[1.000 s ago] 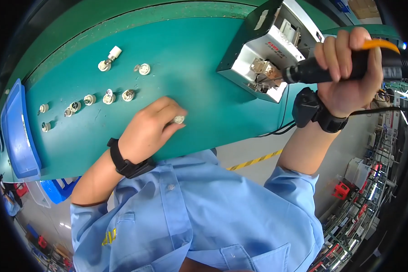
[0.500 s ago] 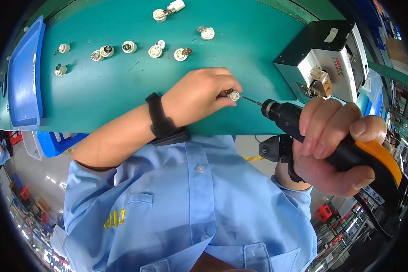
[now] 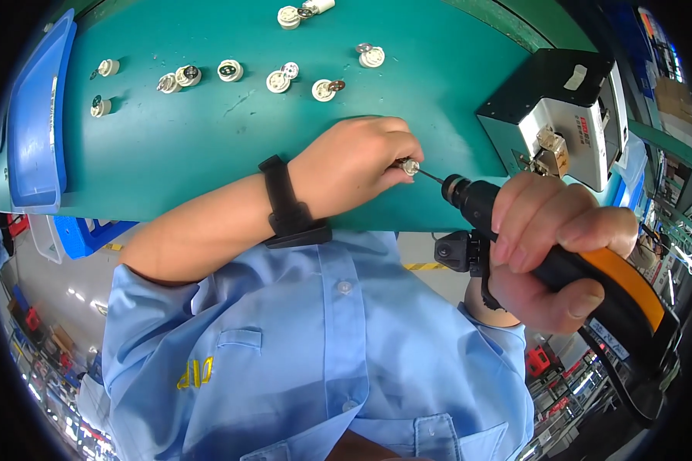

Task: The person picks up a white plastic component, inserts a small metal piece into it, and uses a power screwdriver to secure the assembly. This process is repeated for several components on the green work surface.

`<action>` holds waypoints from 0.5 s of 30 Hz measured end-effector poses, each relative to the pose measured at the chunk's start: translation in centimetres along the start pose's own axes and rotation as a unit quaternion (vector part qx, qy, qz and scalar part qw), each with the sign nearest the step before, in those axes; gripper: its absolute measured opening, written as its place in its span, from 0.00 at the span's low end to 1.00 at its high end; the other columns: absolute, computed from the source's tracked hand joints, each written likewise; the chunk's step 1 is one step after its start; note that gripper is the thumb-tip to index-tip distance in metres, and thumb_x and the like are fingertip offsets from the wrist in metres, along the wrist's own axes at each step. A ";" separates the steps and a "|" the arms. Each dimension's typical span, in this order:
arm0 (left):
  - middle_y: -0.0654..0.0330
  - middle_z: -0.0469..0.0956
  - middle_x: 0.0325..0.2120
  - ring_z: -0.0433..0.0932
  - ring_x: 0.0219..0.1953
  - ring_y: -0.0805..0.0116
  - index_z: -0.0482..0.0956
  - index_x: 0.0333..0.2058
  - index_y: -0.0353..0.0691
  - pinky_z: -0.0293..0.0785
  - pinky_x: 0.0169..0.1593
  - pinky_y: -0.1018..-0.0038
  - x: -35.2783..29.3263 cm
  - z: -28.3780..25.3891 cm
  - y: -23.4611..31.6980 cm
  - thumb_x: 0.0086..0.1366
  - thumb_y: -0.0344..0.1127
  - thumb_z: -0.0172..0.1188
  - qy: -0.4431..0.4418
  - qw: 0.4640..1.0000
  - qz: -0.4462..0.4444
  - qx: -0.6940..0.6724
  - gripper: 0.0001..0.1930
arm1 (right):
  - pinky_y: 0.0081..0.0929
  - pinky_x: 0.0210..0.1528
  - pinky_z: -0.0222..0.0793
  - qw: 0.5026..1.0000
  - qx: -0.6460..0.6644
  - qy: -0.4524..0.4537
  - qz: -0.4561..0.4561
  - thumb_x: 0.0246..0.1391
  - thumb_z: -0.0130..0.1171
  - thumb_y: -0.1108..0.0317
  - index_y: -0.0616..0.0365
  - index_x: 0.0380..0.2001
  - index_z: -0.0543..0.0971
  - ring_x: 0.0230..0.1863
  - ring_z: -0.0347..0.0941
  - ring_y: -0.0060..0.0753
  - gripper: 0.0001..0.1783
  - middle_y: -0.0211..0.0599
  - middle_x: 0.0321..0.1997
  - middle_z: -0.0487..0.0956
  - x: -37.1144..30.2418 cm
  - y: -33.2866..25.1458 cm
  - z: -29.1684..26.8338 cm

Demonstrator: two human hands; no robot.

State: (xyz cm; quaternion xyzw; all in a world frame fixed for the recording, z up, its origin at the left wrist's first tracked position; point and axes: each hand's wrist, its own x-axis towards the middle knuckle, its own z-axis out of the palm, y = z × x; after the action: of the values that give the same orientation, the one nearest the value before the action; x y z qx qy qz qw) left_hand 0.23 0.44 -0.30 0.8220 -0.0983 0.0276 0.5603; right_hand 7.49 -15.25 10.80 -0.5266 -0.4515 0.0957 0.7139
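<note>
- white small part [image 3: 410, 167] is above the green worktop [image 3: 169, 161], and the fingers of the left hand [image 3: 357, 161] are pinched narrow on it.
- this part looks light and stiff, perhaps a little slippery; it is better to take hold by its round side, with the face left free.
- black-and-orange electric screwdriver [image 3: 480, 206] seems heavier; the fingers of the right hand [image 3: 546, 238] are wrapped around its body, a good place.
- 1 second ago its bit [image 3: 430, 177] was at the box-shaped machine [image 3: 542, 84]; now it points to the part, but i cannot tell if they touch.
</note>
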 end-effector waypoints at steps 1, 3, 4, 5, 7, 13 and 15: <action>0.57 0.76 0.29 0.76 0.33 0.55 0.78 0.33 0.37 0.72 0.36 0.63 0.0 0.0 0.1 0.51 0.27 0.65 0.000 1.000 -0.003 0.003 0.09 | 0.22 0.20 0.60 1.000 0.001 -0.007 0.003 0.60 0.51 0.47 0.57 0.40 0.65 0.14 0.63 0.22 0.23 0.29 0.17 0.68 0.2 0.0 0.0; 0.57 0.76 0.29 0.76 0.33 0.54 0.78 0.32 0.37 0.72 0.37 0.62 0.1 -0.1 0.2 0.51 0.27 0.65 0.000 1.000 -0.006 0.009 0.09 | 0.22 0.20 0.60 1.000 0.001 -0.015 0.006 0.60 0.52 0.48 0.57 0.40 0.65 0.14 0.63 0.22 0.23 0.29 0.17 0.68 0.3 0.2 0.0; 0.57 0.76 0.29 0.76 0.33 0.54 0.78 0.32 0.37 0.72 0.37 0.62 0.1 -0.1 0.2 0.51 0.27 0.65 -0.001 1.000 -0.004 0.010 0.09 | 0.22 0.20 0.60 1.000 0.000 -0.020 0.011 0.60 0.52 0.47 0.58 0.40 0.65 0.14 0.64 0.23 0.23 0.29 0.16 0.68 0.3 0.2 -0.1; 0.56 0.76 0.29 0.76 0.33 0.54 0.77 0.32 0.37 0.72 0.37 0.62 0.1 -0.1 0.2 0.51 0.27 0.65 0.001 1.000 -0.003 0.007 0.08 | 0.22 0.20 0.61 1.000 -0.002 -0.025 0.015 0.59 0.53 0.47 0.58 0.40 0.65 0.14 0.64 0.23 0.23 0.29 0.16 0.68 0.3 0.2 -0.1; 0.56 0.75 0.28 0.75 0.32 0.54 0.77 0.31 0.37 0.72 0.36 0.62 0.1 0.0 0.4 0.51 0.27 0.64 0.005 1.000 0.003 0.003 0.08 | 0.23 0.20 0.61 0.999 -0.009 -0.029 0.015 0.59 0.54 0.47 0.58 0.40 0.65 0.14 0.64 0.23 0.24 0.29 0.16 0.69 0.3 -0.2 -0.1; 0.55 0.73 0.29 0.74 0.31 0.54 0.75 0.31 0.37 0.71 0.35 0.63 0.6 0.4 1.6 0.52 0.27 0.65 -0.001 0.999 0.007 0.038 0.08 | 0.21 0.21 0.59 0.991 0.119 0.004 -0.062 0.57 0.56 0.45 0.56 0.42 0.68 0.15 0.64 0.21 0.26 0.25 0.17 0.69 0.8 -4.0 -2.4; 0.55 0.72 0.30 0.74 0.30 0.54 0.74 0.30 0.38 0.71 0.33 0.63 0.2 0.3 2.2 0.52 0.27 0.65 0.018 0.995 -0.035 0.088 0.09 | 0.20 0.22 0.57 0.993 0.039 0.075 -0.077 0.58 0.54 0.45 0.56 0.43 0.69 0.16 0.63 0.20 0.25 0.25 0.17 0.68 0.5 -7.0 -4.8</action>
State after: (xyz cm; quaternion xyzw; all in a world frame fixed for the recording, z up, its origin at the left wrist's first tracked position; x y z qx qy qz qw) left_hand -0.06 -0.66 1.61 0.8702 -0.0566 0.0312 0.4885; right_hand 9.02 -21.08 16.75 -0.4680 -0.4321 0.0181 0.7707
